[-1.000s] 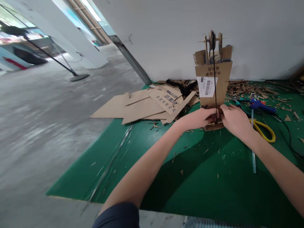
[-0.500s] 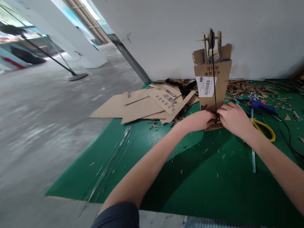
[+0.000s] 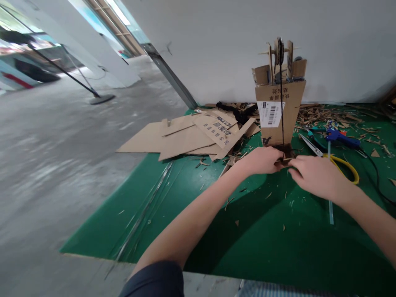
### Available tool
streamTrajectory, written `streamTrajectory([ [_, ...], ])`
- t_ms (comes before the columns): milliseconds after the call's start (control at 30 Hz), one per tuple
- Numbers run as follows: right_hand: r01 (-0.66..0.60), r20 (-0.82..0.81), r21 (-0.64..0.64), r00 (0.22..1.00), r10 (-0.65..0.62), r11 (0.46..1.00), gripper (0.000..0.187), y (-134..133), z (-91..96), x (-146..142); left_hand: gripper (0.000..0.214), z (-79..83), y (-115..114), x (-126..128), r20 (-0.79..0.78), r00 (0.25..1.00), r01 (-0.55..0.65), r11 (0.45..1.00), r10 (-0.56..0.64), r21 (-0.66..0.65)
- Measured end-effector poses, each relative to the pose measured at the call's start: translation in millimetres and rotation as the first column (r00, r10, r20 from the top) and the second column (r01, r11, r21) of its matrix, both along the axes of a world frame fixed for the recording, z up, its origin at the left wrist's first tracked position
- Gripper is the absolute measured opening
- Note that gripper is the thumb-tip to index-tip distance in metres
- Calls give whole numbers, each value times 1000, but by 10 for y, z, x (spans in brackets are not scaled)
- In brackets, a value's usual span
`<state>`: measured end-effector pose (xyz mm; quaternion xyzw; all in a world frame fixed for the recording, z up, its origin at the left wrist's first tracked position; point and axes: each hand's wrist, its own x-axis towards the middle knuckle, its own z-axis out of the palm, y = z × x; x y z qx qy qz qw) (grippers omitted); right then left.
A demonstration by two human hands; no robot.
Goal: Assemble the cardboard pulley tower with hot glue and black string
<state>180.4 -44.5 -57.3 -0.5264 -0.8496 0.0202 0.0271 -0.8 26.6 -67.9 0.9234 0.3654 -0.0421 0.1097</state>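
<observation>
A cardboard pulley tower [image 3: 292, 108] stands upright on the green table [image 3: 253, 247] near the white wall [image 3: 216, 53], black cord [image 3: 282, 119] down its front — the left hand's [image 3: 265, 160] curled fingers pinching its cardboard base flap [image 3: 287, 160], the right hand [image 3: 318, 175] half open, empty, fingertips beside that flap.

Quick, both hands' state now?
Left hand: curled at the foot of the cardboard structure; grip hidden.
Right hand: half-curled there too; grip cannot be told.
</observation>
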Motion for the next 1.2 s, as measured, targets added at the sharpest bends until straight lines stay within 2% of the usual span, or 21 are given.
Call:
streamTrajectory([
  [167, 121, -128, -216, 980, -151, 969, 26, -24, -385, -94, 21, -89, 6, 47, 17, 999, -38, 999, 37, 25],
  [300, 127, -256, -248, 948, -191, 960, 28, 50, -559, -84, 22, -137, -21, 67, 46, 998, -44, 995, 40, 93],
  [467, 85, -375, -244, 910, -175, 966, 25, 41, -620, -33, 22, -75, -90, 85, 31, 997, -73, 986, 69, 151],
  [533, 107, -355, -171, 921, -162, 979, 23, 20, -598, -20, 23, -51, -105, 91, 33, 998, -66, 985, 62, 159],
  [600, 149, -299, -14, 943, -146, 989, 25, 19, -553, -10, 23, -48, -104, 91, 58, 998, -44, 988, 35, 151],
  [700, 152, -202, 262, 974, -100, 953, 31, 89, -468, 12, 26, -73, -84, 78, 99, 995, -30, 988, 15, 154],
  [767, 110, -126, 370, 990, -68, 923, 36, 179, -422, 28, 27, -89, -75, 68, 102, 995, -33, 986, 16, 162],
  [867, 48, -50, 380, 998, -32, 924, 41, 325, -393, 48, 27, -87, -81, 67, 99, 995, -33, 987, 18, 157],
  [1033, -1, 1, 306, 1000, 1, 952, 26, 472, -396, 57, 30, -47, -101, 93, 68, 997, -46, 985, 35, 168],
  [1200, -69, 70, 403, 997, 44, 913, 22, 455, -289, 37, 25, -36, -88, 85, 50, 998, -44, 988, 36, 149],
])
